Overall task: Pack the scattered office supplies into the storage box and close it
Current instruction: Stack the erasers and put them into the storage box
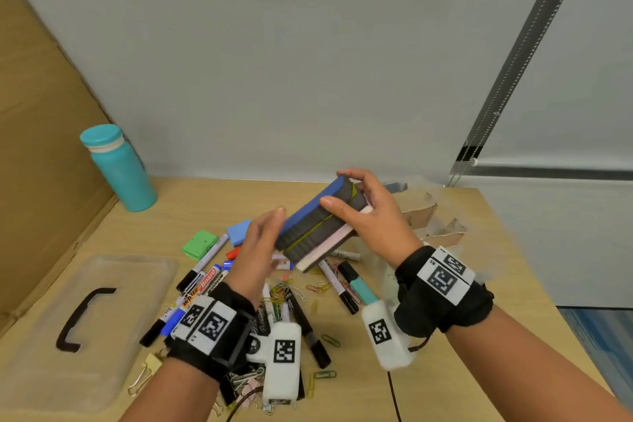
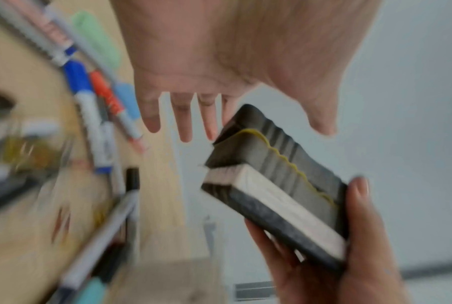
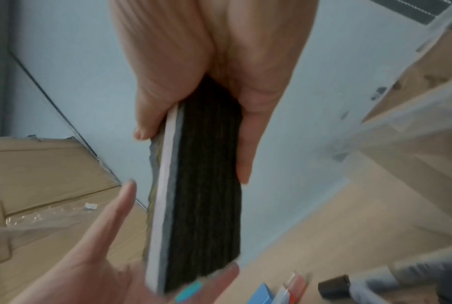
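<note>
A bundle of whiteboard erasers [image 1: 315,226], blue on top with dark felt and a pale layer, is held tilted above the desk; a yellow rubber band runs round it. My right hand [image 1: 363,202] grips its far end between thumb and fingers. My left hand [image 1: 270,226] has straight fingers touching the near end. The left wrist view shows the bundle [image 2: 276,185] beside my spread fingers [image 2: 185,123]. Below lie markers [image 1: 205,277], coloured paper clips [image 1: 318,286], a green case [image 1: 199,243] and a blue block [image 1: 239,231]. The clear storage box [image 1: 435,219] stands blurred at the right.
The clear lid [image 1: 130,271] with a black handle lies flat at the left. A teal bottle [image 1: 120,168] stands at the back left by a cardboard sheet [image 1: 34,147]. Binder clips [image 1: 147,370] lie near the front edge. A wall closes the back.
</note>
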`<state>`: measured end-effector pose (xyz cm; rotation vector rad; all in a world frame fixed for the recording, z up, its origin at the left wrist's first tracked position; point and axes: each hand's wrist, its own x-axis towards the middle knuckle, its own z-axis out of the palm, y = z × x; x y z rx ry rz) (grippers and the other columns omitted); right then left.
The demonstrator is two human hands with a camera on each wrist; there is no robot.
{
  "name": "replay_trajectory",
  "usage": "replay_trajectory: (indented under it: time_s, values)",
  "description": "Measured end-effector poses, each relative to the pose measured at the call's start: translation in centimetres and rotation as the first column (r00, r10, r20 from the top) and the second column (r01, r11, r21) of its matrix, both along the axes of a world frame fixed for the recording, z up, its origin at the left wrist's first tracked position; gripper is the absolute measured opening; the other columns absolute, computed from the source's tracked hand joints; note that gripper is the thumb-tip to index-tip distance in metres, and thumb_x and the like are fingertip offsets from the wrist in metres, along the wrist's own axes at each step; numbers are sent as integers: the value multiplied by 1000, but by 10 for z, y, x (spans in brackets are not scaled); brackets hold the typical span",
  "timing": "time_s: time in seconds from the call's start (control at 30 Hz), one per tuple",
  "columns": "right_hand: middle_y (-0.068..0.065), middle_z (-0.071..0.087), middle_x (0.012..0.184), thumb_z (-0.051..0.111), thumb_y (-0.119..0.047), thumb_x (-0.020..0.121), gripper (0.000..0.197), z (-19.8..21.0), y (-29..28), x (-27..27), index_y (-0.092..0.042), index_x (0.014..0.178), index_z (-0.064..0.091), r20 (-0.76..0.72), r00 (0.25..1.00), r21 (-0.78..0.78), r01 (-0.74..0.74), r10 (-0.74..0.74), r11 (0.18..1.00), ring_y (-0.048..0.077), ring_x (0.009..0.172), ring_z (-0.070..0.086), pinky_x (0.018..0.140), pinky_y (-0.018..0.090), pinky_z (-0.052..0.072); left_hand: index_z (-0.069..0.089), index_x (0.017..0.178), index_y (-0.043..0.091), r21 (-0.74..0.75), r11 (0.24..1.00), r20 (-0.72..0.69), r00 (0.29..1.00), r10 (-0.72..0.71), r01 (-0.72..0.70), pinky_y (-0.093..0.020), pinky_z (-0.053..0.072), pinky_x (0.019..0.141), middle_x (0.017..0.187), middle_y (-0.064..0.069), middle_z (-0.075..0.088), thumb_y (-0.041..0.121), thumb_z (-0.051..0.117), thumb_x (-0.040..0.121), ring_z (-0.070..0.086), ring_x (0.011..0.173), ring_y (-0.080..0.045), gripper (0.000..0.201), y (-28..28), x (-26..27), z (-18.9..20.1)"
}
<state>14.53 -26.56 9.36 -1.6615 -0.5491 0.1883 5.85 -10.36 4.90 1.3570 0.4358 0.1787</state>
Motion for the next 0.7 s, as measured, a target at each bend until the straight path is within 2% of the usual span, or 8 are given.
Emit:
replay_trajectory:
  time_s: [0.07,0.13,0.27,0.33,0.43,0.53,0.6,0.7]
  values:
    - [4,65,104,74,-47,70,58,2,-1,1,-28,120,52,44,996,51,76,-78,996,14,95,65,86,34,55,48,133,24,-275,961,2,1000,0,1,-47,44,100,127,-2,60,73,46,76,57,118,-22,75,-8,3,2]
    - [3,64,105,72,-47,72,58,0,2,-1,-26,122,51,46,992,109,110,-115,988,13,97,64,87,33,55,50,133,18,-368,930,70,997,23,4,-46,48,97,126,-10,63,70,41,80,61,115,-26,74,-18,11,11]
    - [-8,62,98,66,-56,70,59,-7,8,-7,-28,120,49,29,982,153,182,-188,971,7,94,63,84,29,54,53,126,19,-359,918,64,977,204,-168,-42,56,83,112,-12,69,69,47,82,70,99,-25,66,-31,30,25]
    - [-11,60,98,61,-60,72,59,-8,7,-6,-27,119,49,93,968,104,224,-234,969,3,92,61,82,22,50,56,121,15,-332,917,39,969,246,-219,-43,57,81,109,-15,70,74,52,75,71,94,-27,74,-32,38,25]
    - [-7,58,107,60,-61,79,56,-8,3,2,-28,122,47,197,937,52,285,-290,957,8,99,59,84,23,49,59,116,12,-278,932,2,970,244,-234,-45,57,82,104,-16,71,80,54,64,72,88,-27,86,-36,47,24]
    - [-5,54,114,58,-54,84,46,-7,0,11,-38,125,45,299,912,32,285,-281,958,9,104,56,87,19,46,60,113,10,-272,933,10,969,247,-235,-41,58,79,100,-16,72,72,52,76,73,84,-25,72,-39,55,26]
    - [-3,55,112,57,-50,87,36,-5,-3,18,-35,118,51,345,897,-9,297,-275,955,3,100,54,83,13,42,58,114,8,-283,933,8,972,233,-221,-39,58,75,101,-17,71,66,51,81,72,84,-25,67,-42,62,27]
    - [0,60,103,55,-57,83,36,1,-10,36,-30,106,55,339,903,-41,296,-265,954,9,94,59,82,26,49,58,116,9,-277,949,30,985,169,-154,-36,59,70,104,-16,71,67,48,83,71,91,-27,68,-46,71,32]
